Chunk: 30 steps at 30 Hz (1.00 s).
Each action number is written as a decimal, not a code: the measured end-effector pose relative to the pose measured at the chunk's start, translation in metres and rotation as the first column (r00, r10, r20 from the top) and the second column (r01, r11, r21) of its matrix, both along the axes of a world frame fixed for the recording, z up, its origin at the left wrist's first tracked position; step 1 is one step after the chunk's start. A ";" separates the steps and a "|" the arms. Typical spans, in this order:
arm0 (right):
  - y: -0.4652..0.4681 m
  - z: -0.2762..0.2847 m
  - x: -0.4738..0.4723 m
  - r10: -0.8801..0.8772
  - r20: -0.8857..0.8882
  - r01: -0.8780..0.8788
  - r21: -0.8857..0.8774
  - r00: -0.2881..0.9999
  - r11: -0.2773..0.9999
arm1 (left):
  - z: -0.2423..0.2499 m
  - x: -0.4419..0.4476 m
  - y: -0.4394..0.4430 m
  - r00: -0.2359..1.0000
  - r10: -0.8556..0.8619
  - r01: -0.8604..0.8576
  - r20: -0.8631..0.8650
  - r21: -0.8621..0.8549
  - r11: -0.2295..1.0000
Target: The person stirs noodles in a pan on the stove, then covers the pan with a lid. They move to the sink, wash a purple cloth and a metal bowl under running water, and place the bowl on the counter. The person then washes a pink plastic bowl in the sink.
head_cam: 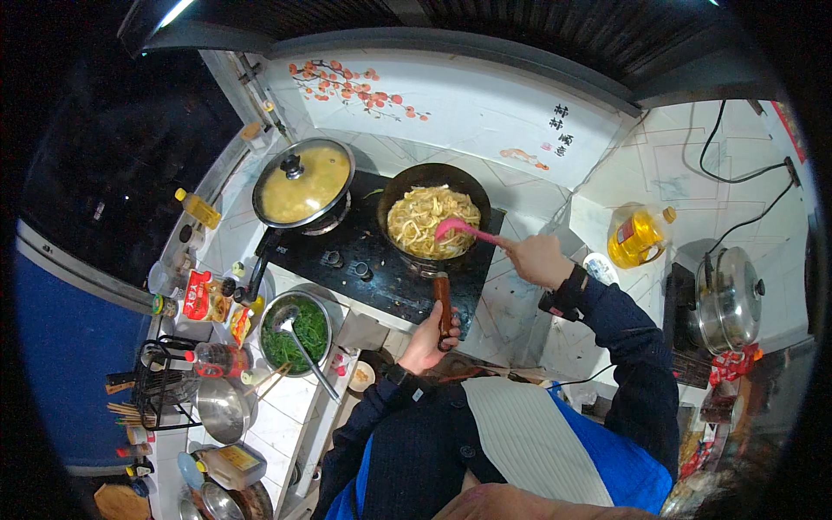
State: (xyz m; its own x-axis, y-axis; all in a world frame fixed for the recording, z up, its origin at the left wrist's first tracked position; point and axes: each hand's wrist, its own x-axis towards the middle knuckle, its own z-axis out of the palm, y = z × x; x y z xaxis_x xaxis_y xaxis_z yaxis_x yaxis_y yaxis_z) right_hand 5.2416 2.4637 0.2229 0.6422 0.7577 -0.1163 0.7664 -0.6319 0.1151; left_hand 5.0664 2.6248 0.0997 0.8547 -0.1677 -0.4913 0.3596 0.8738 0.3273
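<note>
My left hand [429, 338] is closed around the brown wooden handle [442, 305] of a dark wok [478, 188], which sits on the right burner of a black gas stove [390, 286]. Pale strips of food, like noodles or sliced vegetable, fill the wok's bottom. My right hand [536, 260] grips a pink spatula or spoon [458, 226], its head down on the food. On the left burner stands a second pan under a glass lid [305, 182], with something yellow inside.
Left of me, a steel bowl [328, 325] holds leafy greens and a steel ladle [302, 351]. Bottles, a black wire rack [166, 426] and an empty steel bowl [223, 409] crowd the left counter. An oil jug [627, 244] and a lidded steel pot [728, 299] stand on the right.
</note>
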 end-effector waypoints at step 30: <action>0.014 -0.050 -0.032 0.043 -0.165 0.082 0.678 0.985 0.731 | -0.002 0.002 0.001 0.999 -0.025 0.026 0.024 -0.058 0.998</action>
